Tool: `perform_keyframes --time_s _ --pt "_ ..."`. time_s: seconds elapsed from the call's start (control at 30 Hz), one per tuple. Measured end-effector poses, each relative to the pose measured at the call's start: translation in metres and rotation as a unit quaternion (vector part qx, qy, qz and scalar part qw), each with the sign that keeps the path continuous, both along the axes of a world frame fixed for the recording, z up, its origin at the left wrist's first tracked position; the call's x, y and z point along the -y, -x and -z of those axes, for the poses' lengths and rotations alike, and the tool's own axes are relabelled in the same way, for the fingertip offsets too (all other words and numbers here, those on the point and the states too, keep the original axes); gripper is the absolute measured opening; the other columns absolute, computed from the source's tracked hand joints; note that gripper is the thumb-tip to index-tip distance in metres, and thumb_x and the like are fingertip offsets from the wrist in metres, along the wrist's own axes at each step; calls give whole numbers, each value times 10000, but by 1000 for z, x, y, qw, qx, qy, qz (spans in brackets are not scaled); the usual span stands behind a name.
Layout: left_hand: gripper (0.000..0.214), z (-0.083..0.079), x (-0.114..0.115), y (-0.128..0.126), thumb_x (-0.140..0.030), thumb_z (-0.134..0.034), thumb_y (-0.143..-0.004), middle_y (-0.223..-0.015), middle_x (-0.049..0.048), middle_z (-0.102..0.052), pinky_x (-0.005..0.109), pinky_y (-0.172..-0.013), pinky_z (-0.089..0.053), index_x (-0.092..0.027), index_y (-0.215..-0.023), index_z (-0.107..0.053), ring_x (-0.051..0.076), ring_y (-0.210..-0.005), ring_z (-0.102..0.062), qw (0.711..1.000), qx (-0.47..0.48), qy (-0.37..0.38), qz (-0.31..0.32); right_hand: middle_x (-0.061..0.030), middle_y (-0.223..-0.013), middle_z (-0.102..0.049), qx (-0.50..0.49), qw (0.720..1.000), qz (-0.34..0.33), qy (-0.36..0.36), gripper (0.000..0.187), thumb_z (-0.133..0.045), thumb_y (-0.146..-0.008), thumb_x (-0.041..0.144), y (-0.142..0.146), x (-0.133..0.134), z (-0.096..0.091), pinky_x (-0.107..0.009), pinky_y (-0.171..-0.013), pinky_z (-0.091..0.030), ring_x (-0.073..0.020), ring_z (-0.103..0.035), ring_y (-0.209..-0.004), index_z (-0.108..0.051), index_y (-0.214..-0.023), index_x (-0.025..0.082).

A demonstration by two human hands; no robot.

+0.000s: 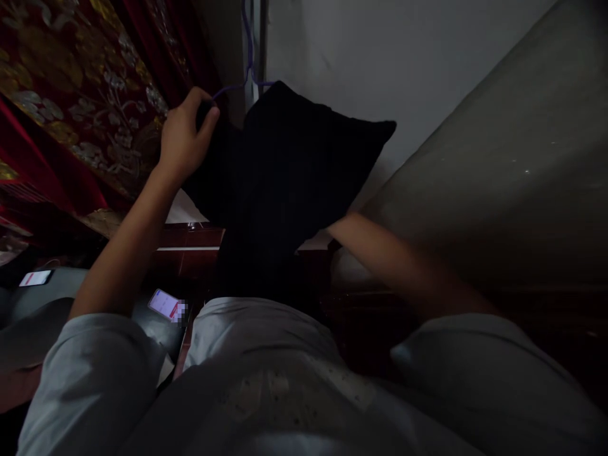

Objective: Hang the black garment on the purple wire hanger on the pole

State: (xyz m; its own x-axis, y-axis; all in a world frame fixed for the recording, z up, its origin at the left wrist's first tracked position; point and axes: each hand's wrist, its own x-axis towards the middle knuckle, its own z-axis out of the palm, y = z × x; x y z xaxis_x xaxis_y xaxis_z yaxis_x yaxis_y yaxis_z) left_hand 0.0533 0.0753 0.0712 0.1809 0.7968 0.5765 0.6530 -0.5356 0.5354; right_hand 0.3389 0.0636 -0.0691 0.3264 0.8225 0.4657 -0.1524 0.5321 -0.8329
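A black shirt (285, 158) hangs in front of me on a thin purple hanger (249, 66), its sleeve end sticking out to the right. My left hand (185, 133) is closed at the shirt's left shoulder, thumb and fingers pinching the dark cloth beside the hanger's left arm. My right forearm (380, 253) reaches up under the cloth from the right. The right hand itself is covered by the shirt, so its fingers do not show. Dark fabric drops from the shirt down toward my lap.
A red curtain (95, 95) with gold and silver flowers fills the left. Behind the shirt are a metal upright (256, 38) and a pale wall (380, 57). A large grey surface (498, 164) slants at right. Two lit phones (164, 305) lie low on the left.
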Motion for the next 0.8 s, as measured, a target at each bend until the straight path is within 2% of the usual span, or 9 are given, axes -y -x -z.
perform_keyframes --time_s 0.13,0.2,0.3,0.37,0.4,0.47,0.53,0.7,0.8 --pt "248 1 5 14 -510 -688 -944 -1097 -14 -708 359 -1102 -343 -310 -1083 -638 236 -1238 -566 1000 12 14 -11 -15 -1585 -473 -74 993 -89 12 563 -198 -1053 587 4 -17 18 -442 -1226 -364 -185 -431 -1472 -554 -1387 306" --pt "288 5 9 22 -514 -729 -906 -1071 -6 -707 351 -1104 -342 -277 -1046 -647 239 -1216 -575 998 47 21 -23 34 -1526 -548 -58 983 -165 61 591 -225 -973 635 -9 -29 14 -422 -1223 -360 -185 -447 -1457 -581 -1326 321" --pt "278 11 11 30 -459 -793 -849 -934 -11 -701 319 -1099 -342 -248 -963 -652 235 -1233 -557 985 165 55 -20 -3 -1253 -723 44 970 -200 131 663 -336 -838 757 -44 -35 -12 -491 -1109 -440 -264 -552 -1340 -669 -1175 293" --pt "251 13 8 31 -411 -818 -827 -849 -14 -684 308 -1095 -333 -248 -915 -649 237 -1259 -532 970 234 73 1 -43 -1230 -717 134 974 -129 130 926 -44 -844 820 -65 -27 -42 -504 -1043 -467 -267 -557 -1340 -651 -1264 258" --pt "247 14 6 31 -396 -829 -819 -827 -15 -676 306 -1096 -325 -250 -901 -647 237 -1260 -522 965 251 76 14 -60 -1315 -685 156 975 -93 126 968 -28 -827 845 -72 -19 -59 -534 -1006 -490 -290 -560 -1329 -602 -1344 260" --pt "262 14 2 30 -391 -852 -805 -816 -24 -658 304 -1098 -302 -258 -890 -642 229 -1226 -514 965 251 71 31 10 -1542 -529 193 970 -79 124 876 -158 -820 850 -72 0 -93 -546 -932 -547 -315 -549 -1343 -499 -1446 341" --pt "281 14 -2 28 -401 -865 -804 -828 -34 -632 303 -1091 -286 -264 -892 -637 215 -1140 -520 975 215 49 27 105 -1614 -425 188 971 -94 114 725 -93 -908 688 -58 18 -122 -530 -942 -569 -282 -502 -1420 -479 -1435 374" --pt "222 9 -5 24 -345 -820 -889 -871 -47 -621 285 -1074 -247 -252 -925 -622 181 -1084 -477 979 201 21 11 15 -1302 -698 121 987 -99 -41 201 -447 -889 264 -11 37 -155 -435 -1165 -478 -190 -607 -1338 -542 -1060 308" --pt "210 2 -7 26 -278 -796 -931 -886 -58 -610 261 -1056 -247 -230 -913 -592 151 -1052 -442 979 204 7 14 11 -1158 -747 93 973 -156 -142 198 -541 -874 167 10 52 -160 -413 -1178 -470 -176 -657 -1264 -582 -1046 257"
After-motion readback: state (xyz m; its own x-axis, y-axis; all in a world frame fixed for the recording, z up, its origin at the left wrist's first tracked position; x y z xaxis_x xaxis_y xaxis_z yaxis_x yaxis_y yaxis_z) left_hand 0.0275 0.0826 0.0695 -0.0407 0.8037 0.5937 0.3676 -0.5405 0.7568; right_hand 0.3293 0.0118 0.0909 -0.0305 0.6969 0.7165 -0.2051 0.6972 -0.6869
